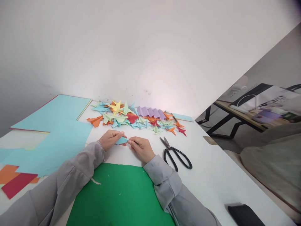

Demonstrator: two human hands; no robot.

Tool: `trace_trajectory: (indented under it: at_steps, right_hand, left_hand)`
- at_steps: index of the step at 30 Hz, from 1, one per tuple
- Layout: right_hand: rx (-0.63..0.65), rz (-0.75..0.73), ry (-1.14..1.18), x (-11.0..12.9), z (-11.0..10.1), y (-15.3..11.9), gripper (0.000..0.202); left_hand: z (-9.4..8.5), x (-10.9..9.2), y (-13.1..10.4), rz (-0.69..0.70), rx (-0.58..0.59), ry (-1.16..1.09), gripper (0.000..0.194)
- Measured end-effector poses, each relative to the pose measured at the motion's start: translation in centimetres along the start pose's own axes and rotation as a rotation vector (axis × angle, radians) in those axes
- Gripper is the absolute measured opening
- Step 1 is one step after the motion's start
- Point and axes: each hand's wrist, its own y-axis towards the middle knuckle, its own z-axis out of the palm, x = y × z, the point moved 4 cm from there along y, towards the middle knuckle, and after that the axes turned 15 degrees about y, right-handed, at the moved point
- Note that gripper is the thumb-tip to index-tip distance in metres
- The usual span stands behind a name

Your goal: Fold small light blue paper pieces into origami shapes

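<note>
Between my two hands is a small light blue folded paper (121, 141), narrowing to a point on its right side. My left hand (111, 139) grips its left part, thumb on top and fingers beneath. The thumb and fingers of my right hand (142, 148) pinch its right tip. Just beyond the hands lies a pile of small folded paper planes (115, 108) in yellow, orange, green, blue and red. A pleated purple paper strip (150, 112) rests on the pile's right part. Black-handled scissors (175, 153) lie partly opened to the right of my right hand.
A green sheet (119, 194) lies below my forearms. Large light blue sheets (58, 110) are stacked at left, with orange and red paper pieces (20, 185) nearer. A black object (244, 215) sits at the front right edge. A wall stands behind the white table (204, 179).
</note>
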Motion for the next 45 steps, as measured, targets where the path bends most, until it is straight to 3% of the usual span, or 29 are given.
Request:
trace_trajectory:
  at_steps: [5, 11, 20, 24, 28, 35, 39, 45]
  right_hand:
    - [-0.021, 0.017, 0.012, 0.0, -0.1, 0.0, 0.023]
    - [-0.010, 0.044, 0.030, -0.3, -0.2, 0.0, 0.024]
    - [0.000, 0.075, 0.054, -0.5, -0.1, 0.0, 0.025]
    - [-0.037, 0.123, 0.130, -0.7, -0.3, 0.0, 0.023]
    - [-0.134, 0.233, 0.318, -1.5, -0.6, -0.1, 0.022]
    - [-0.142, 0.310, 0.510, -2.0, -0.5, 0.0, 0.022]
    - [-0.155, 0.318, 0.548, -1.8, -0.6, 0.0, 0.023]
    - [-0.083, 0.314, 0.470, -2.0, -0.2, 0.0, 0.027]
  left_hand:
    - [-0.6, 0.4, 0.1, -0.001, -0.134, -0.032, 0.035]
    - [-0.2, 1.0, 0.1, -0.085, -0.102, -0.202, 0.023]
    - [-0.5, -0.1, -0.2, -0.075, -0.073, -0.087, 0.025]
    - [-1.0, -0.5, -0.3, -0.076, -0.128, -0.044, 0.035]
    - [-1.5, -0.3, -0.1, -0.011, -0.203, -0.162, 0.024]
    - [-0.5, 0.4, 0.1, 0.096, -0.017, -0.293, 0.047]
    - [-0.3, 0.3, 0.0, 0.109, 0.024, -0.297, 0.056]
    - [-0.2, -0.1, 0.1, 0.162, -0.136, -0.151, 0.046]
